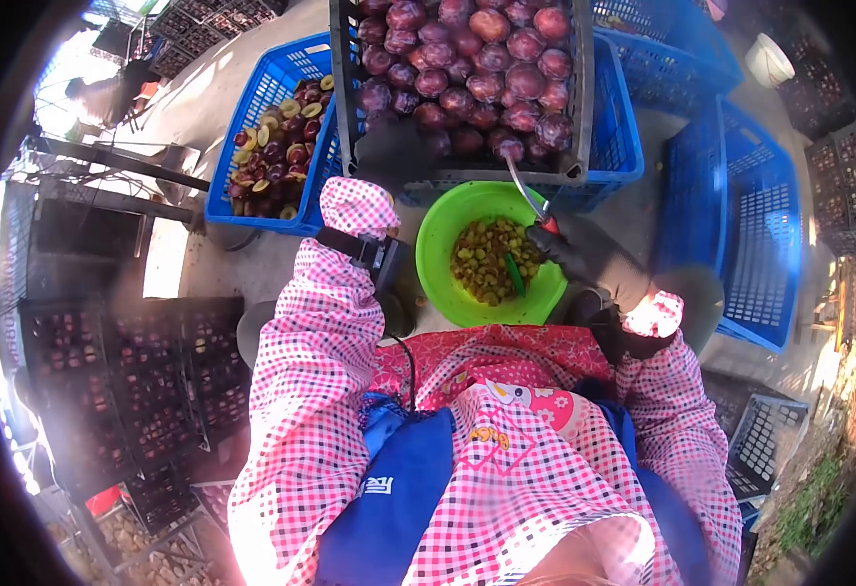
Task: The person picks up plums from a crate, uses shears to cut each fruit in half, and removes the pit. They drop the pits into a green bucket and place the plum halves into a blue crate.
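Note:
Whole purple-red plums [467, 78] fill a black crate [584, 88] in front of me. My left hand [394, 154], in a black glove, is at the crate's near left corner, against the plums. Its fingers are too dark and blurred to make out. My right hand [584, 256], in a dark glove, is closed around the red handle of a curved metal knife [523, 183], whose tip points up toward the nearest plums. Below the crate stands a lime-green basin [436, 234] with small yellow-brown plum pits [486, 254] and a green-handled tool [514, 273] lying in it.
At left, a blue basket [242, 127] holds halved plums [276, 156]. Another blue basket [623, 127] supports the black crate. More blue baskets [760, 205] stand at right, with a white bucket [769, 61] behind. Stacked dark crates of fruit [125, 381] are at lower left.

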Motion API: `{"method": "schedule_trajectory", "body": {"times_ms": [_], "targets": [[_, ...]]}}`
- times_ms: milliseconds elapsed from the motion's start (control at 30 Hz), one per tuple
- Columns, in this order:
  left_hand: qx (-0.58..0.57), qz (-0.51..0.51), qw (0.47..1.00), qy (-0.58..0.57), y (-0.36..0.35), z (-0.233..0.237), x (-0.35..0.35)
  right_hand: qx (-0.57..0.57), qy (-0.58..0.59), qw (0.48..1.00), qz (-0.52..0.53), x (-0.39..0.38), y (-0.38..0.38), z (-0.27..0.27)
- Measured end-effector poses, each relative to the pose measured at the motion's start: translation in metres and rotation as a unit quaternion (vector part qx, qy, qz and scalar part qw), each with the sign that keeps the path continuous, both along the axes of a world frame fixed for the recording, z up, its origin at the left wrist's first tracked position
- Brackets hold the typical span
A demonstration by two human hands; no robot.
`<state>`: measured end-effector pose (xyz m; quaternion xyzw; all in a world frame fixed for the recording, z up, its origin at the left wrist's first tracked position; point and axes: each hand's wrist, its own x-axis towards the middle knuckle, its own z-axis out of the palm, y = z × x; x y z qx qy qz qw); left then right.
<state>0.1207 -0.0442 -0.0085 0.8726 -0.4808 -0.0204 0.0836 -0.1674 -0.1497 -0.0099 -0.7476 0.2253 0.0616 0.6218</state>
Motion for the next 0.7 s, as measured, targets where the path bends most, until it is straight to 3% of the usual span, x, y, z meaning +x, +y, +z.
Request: {"method": "schedule_trajectory", "body": {"times_ms": [33,67,100,133,167,200,233,267,300,333,367,400,433,467,500,567,633,700], "targets": [[0.037,0.000,0.998,0.051,0.000,0.007,0.000,-0.114,0.036,0.993,0.019,0.000,-0.001,0.005],[0.039,0.000,0.998,0.049,0.004,0.006,0.001,-0.112,0.034,0.993,0.018,-0.002,0.000,0.011],[-0.107,0.037,0.962,0.249,0.009,0.002,0.003,-0.164,-0.005,0.987,0.002,-0.005,0.002,0.020],[-0.242,0.071,0.863,0.437,0.012,0.006,-0.005,-0.212,-0.039,0.976,-0.018,-0.008,0.004,0.023],[-0.337,0.058,0.706,0.620,0.022,0.008,-0.021,-0.210,-0.031,0.977,-0.024,-0.010,0.006,0.022],[-0.377,-0.001,0.601,0.704,0.030,0.027,-0.052,-0.210,-0.126,0.969,-0.045,-0.010,0.007,0.020],[-0.369,-0.079,0.747,0.547,0.036,0.020,-0.065,-0.209,-0.222,0.950,-0.064,-0.009,0.007,0.018],[-0.343,-0.152,0.855,0.359,0.040,0.010,-0.074,-0.213,-0.217,0.950,-0.066,-0.009,0.008,0.015],[-0.343,-0.155,0.852,0.363,0.043,0.004,-0.081,-0.138,-0.199,0.964,-0.105,-0.008,0.009,0.011],[-0.326,-0.138,0.823,0.445,0.044,-0.001,-0.088,-0.062,-0.181,0.971,-0.145,-0.007,0.011,0.008],[-0.304,-0.120,0.787,0.523,0.046,-0.006,-0.094,-0.109,-0.221,0.961,-0.122,-0.005,0.009,0.006],[-0.301,-0.120,0.785,0.528,0.046,-0.005,-0.101,-0.109,-0.216,0.962,-0.124,-0.007,0.012,0.010],[-0.320,-0.041,0.582,0.747,0.044,0.000,-0.107,-0.153,-0.208,0.960,-0.112,-0.006,0.014,0.017],[-0.307,0.042,0.324,0.894,0.041,0.003,-0.111,-0.199,-0.200,0.954,-0.099,-0.004,0.015,0.022],[-0.305,0.041,0.323,0.895,0.040,0.002,-0.115,-0.222,-0.271,0.930,-0.109,-0.001,0.018,0.019],[-0.307,0.048,0.376,0.873,0.040,0.001,-0.120,-0.207,-0.266,0.931,-0.138,0.002,0.024,0.018],[-0.303,0.058,0.362,0.880,0.040,-0.002,-0.121,-0.193,-0.265,0.927,-0.185,0.007,0.030,0.028],[-0.300,0.067,0.348,0.886,0.041,-0.006,-0.122,-0.233,-0.251,0.925,-0.165,0.009,0.030,0.027]]}}
